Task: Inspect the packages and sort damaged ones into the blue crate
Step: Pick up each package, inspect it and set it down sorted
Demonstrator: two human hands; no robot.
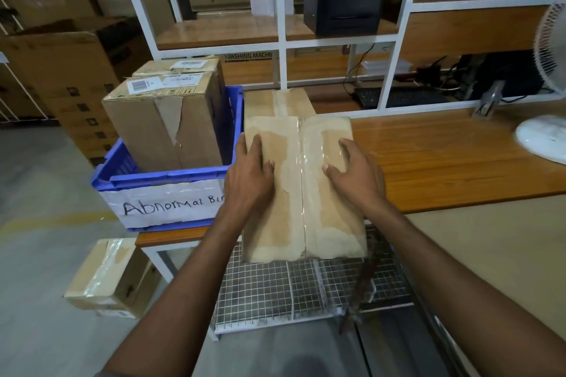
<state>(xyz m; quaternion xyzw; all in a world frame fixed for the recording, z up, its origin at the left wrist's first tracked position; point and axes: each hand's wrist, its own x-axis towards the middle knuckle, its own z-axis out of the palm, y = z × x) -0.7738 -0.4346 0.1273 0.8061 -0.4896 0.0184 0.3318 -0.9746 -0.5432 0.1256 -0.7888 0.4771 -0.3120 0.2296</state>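
Observation:
A taped cardboard package (301,208) with peeled, scuffed paper lies on the wooden table (444,159), its near end hanging over the front edge. My left hand (249,176) lies flat on its left half, fingers straight. On its right half rests my right hand (355,173), fingers spread. A second package (277,102) stands behind it. To the left sits the blue crate (165,179) labelled "Abnormal Bin". It holds a torn box (167,124), and another box (180,66) behind that.
A white fan (543,138) stands at the table's right end. White shelf frames (283,40) rise behind, with a black printer (344,4) and a keyboard (398,96). A wire rack (306,288) is under the table. One box (108,277) lies on the floor at left.

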